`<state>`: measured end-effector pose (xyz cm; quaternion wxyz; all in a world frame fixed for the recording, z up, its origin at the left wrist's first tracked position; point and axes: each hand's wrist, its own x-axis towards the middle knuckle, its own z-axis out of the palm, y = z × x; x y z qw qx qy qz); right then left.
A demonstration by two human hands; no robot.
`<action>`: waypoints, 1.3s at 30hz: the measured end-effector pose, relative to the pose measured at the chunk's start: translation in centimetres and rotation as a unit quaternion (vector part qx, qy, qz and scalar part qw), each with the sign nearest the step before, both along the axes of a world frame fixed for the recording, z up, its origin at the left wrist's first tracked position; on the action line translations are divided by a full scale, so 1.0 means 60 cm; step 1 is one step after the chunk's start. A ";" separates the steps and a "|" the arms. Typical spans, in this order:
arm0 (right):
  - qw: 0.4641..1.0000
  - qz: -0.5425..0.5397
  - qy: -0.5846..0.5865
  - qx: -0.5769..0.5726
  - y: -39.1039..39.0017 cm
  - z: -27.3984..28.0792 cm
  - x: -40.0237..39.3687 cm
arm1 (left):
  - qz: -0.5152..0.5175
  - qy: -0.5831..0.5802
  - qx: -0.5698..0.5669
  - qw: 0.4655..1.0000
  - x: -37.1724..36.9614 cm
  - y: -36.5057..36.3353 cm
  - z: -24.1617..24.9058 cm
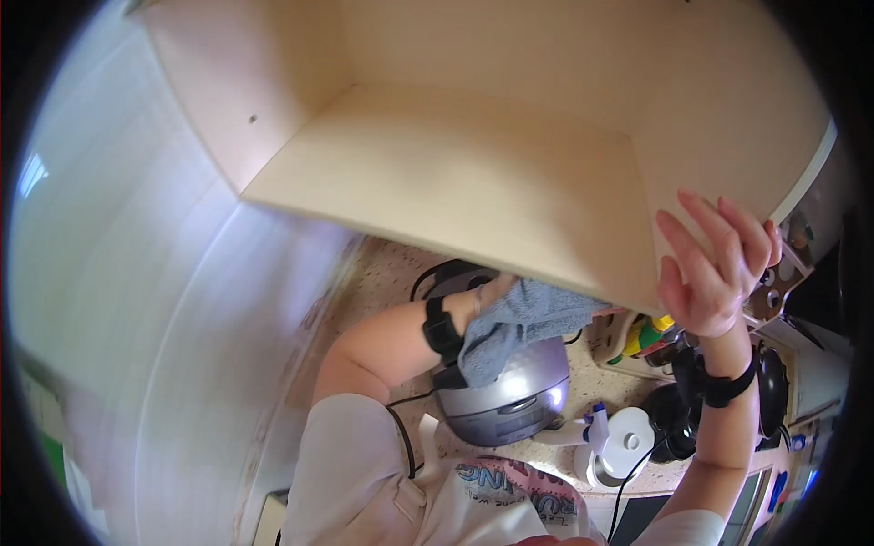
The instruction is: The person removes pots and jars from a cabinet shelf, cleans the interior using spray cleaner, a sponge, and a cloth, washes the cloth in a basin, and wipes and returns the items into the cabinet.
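Observation:
My left hand (494,289) is under the bottom panel of a pale wooden cabinet (455,173), gripping a grey-blue cloth (523,323). The cloth hangs down over the wrist, and the panel's edge and the cloth hide most of the fingers. To the right, my right hand (715,268) is raised by the cabinet's side wall, fingers spread and holding nothing. Whether its fingertips touch the wall, I cannot tell. No objects are visible inside the cabinet. Both wrists wear black straps.
Below on the speckled counter stand a silver rice cooker (505,400), a white spray bottle (592,429) with a blue trigger, and a white lidded pot (628,437). Dark pans (672,419) and a yellow-green bottle (645,337) are at the right. Pale tiled wall (137,273) runs along the left.

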<state>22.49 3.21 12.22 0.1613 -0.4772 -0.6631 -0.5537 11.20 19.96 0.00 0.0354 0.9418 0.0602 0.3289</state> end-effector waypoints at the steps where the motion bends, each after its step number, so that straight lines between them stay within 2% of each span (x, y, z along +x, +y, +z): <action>1: 1.000 -0.004 0.002 0.002 0.000 0.002 -0.001 | 0.005 0.001 0.002 1.000 -0.029 -0.007 0.002; 4: 1.000 0.007 0.004 0.004 0.000 -0.001 -0.003 | 0.068 0.006 -0.002 0.998 -0.125 0.003 0.003; 7: 1.000 0.011 0.005 0.009 -0.003 0.002 -0.006 | 0.191 0.001 -0.013 0.981 -0.230 0.043 0.004; 11: 1.000 0.003 0.013 -0.012 -0.007 0.001 -0.009 | 0.406 -0.037 -0.053 0.912 -0.385 0.139 0.006; 14: 0.999 -0.013 0.004 -0.037 -0.013 0.004 -0.006 | 0.485 -0.093 -0.108 0.863 -0.469 0.179 0.018; 17: 0.995 -0.027 0.060 -0.075 -0.029 0.010 -0.052 | 0.424 -0.194 -0.184 0.865 -0.481 0.154 0.017; 19: 0.966 0.137 0.128 -0.180 -0.023 -0.006 -0.097 | 0.230 -0.289 -0.286 0.884 -0.445 0.096 0.016; 20: 0.907 0.261 0.211 -0.253 -0.009 -0.025 -0.126 | 0.118 -0.318 -0.334 0.879 -0.416 0.064 0.014; 21: 0.821 0.376 0.286 -0.321 0.006 -0.047 -0.154 | 0.092 -0.268 -0.310 0.907 -0.386 0.031 0.014; 22: 0.694 0.414 0.410 -0.422 0.008 -0.064 -0.180 | 0.179 -0.137 -0.195 0.955 -0.345 -0.015 0.037; 23: 0.538 0.431 0.514 -0.510 0.015 -0.081 -0.202 | 0.267 -0.001 -0.026 0.963 -0.305 -0.060 0.061; 24: 0.576 0.485 0.470 -0.461 0.048 -0.111 -0.206 | 0.308 0.096 0.131 0.938 -0.265 -0.106 0.084; 25: 0.554 0.448 0.547 -0.440 0.067 -0.142 -0.198 | 0.273 -0.169 0.052 0.946 -0.240 -0.111 0.065; 26: 0.529 0.405 0.618 -0.418 0.079 -0.170 -0.182 | 0.151 -0.225 -0.015 0.963 -0.237 -0.117 0.068; 27: 0.487 0.398 0.672 -0.391 0.081 -0.167 -0.173 | 0.130 -0.150 -0.037 0.979 -0.245 -0.112 0.066; 29: 0.380 0.421 0.761 -0.315 0.078 -0.137 -0.155 | -0.026 -0.262 -0.112 0.958 -0.262 -0.110 0.046; 31: 0.268 0.554 0.700 -0.362 0.084 -0.090 -0.079 | -0.013 -0.241 -0.085 0.967 -0.304 -0.113 0.039; 32: 0.350 0.524 0.698 -0.340 0.078 -0.065 -0.066 | -0.010 -0.228 -0.076 0.971 -0.323 -0.112 0.034; 34: 0.504 0.452 0.680 -0.283 0.054 -0.014 -0.054 | 0.022 -0.156 -0.181 0.971 -0.335 -0.062 -0.026; 36: 0.641 0.361 0.641 -0.220 0.045 0.010 -0.026 | 0.170 -0.010 -0.202 0.965 -0.353 0.001 -0.048; 37: 0.761 0.206 0.524 -0.322 0.053 0.005 -0.019 | 0.231 0.051 -0.202 0.950 -0.358 0.047 -0.075; 38: 0.849 0.076 0.345 -0.392 0.061 0.001 -0.011 | 0.267 0.081 -0.250 0.927 -0.363 0.097 -0.097; 39: 0.895 -0.087 0.123 -0.419 0.061 0.006 -0.079 | 0.327 0.089 -0.264 0.903 -0.362 0.145 -0.125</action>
